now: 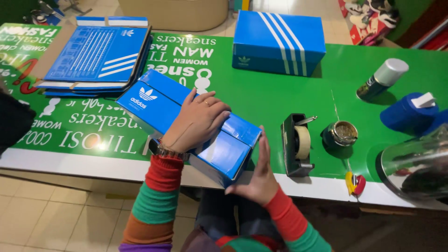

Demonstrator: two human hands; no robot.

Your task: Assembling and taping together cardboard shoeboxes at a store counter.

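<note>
**Blue shoe box pinned at the front edge of the green table**

Left hand (196, 122) flat on top of the blue shoe box (158, 105), palm down, fingers spread a little over the lid, ring on one finger, watch at the wrist. Right hand (258, 176) pressed open against the near end of the box, fingers straight and together, thumb out to the side. No pinching anywhere, just flat pressure from both. Box lying at an angle across the front edge of the green table (261, 93), one corner hanging over the white border. Striped sleeves on both arms.

Around it: stack of flattened blue box blanks (95, 58) at the back left, closed blue box with white stripes (277, 42) behind, black tape dispenser (297, 143) just right of the right hand, small open tin (341, 134) beside that, spray can (383, 78) and blue tub (407, 113) further right.
</note>
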